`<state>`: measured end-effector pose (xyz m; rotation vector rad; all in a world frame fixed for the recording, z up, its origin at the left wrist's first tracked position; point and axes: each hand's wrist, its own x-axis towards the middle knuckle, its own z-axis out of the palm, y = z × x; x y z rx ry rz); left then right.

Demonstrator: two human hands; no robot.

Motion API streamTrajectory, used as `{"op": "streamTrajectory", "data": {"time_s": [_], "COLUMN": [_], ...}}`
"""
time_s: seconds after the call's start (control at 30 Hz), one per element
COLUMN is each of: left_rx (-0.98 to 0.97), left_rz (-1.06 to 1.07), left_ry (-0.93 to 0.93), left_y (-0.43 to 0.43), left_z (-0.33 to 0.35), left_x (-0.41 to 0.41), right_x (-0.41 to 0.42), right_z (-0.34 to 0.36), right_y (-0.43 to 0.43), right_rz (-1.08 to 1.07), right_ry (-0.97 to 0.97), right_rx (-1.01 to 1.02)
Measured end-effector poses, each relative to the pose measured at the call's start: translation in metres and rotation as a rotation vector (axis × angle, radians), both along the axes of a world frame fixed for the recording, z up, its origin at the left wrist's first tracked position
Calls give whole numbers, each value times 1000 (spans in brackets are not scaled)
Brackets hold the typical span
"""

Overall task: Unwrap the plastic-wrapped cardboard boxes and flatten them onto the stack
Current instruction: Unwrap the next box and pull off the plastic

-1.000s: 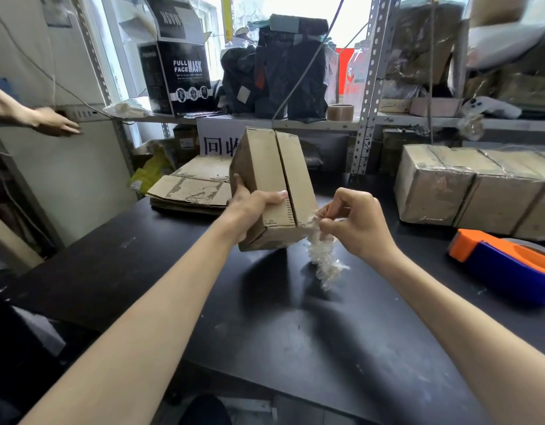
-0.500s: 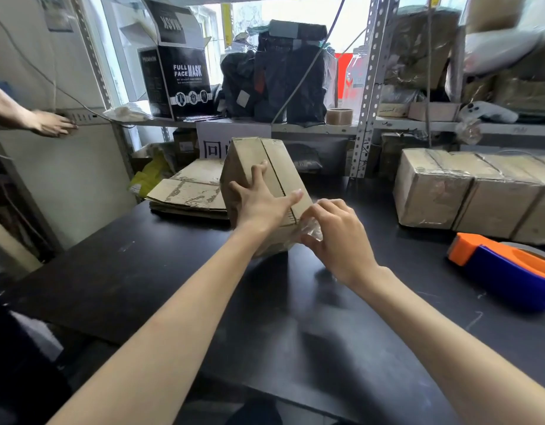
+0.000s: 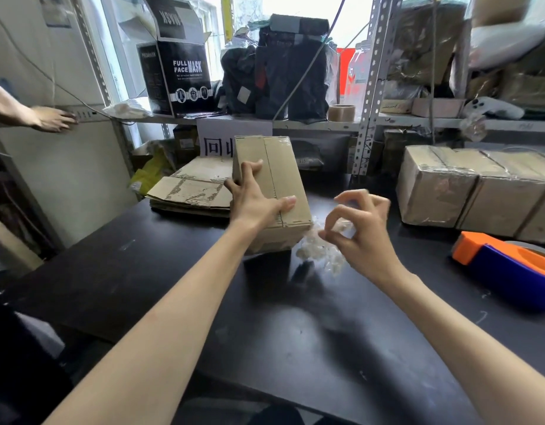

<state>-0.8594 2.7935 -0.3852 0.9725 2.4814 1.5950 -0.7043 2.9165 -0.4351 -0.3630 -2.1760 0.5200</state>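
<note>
Cardboard box (image 3: 280,167) at 12 o'clock over the black table (image 3: 295,332), held tilted. I read the left hand (image 3: 259,200) as clamped on it: fingers spread round the left side, thumb on the top face. Right hand (image 3: 363,228) at the box's 4 o'clock, thumb and forefinger pinching crumpled plastic wrap (image 3: 317,250) beside the near corner. Flattened stack (image 3: 188,191) at 10 o'clock; wrapped boxes (image 3: 479,191) at 2.

cardboard box (image 3: 280,179): brown, unflattened, tilted, near end raised | plastic wrap (image 3: 320,253): clear crumpled wad at its near right corner | flattened stack (image 3: 191,191): just behind-left | wrapped boxes (image 3: 473,185): row, far right
</note>
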Motion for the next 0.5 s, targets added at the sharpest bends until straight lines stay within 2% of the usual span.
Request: {"op": "streamTrajectory", "data": {"time_s": [0.07, 0.17, 0.33, 0.5], "left_rx": [15, 22, 49, 43], "left_rz": [-9, -16, -57, -120], "left_ry": [-10, -18, -3, 4], "left_y": [-2, -5, -16, -22], "left_z": [-1, -2, -4, -7], "left_x": [-4, -6, -10, -17], "right_x": [4, 3, -2, -9], "right_z": [3, 6, 2, -1], "right_y": [4, 6, 17, 23], "right_rz": [-26, 55, -65, -131], "right_ry": [-9, -39, -82, -92], "right_rx": [-112, -249, -345, -309]}}
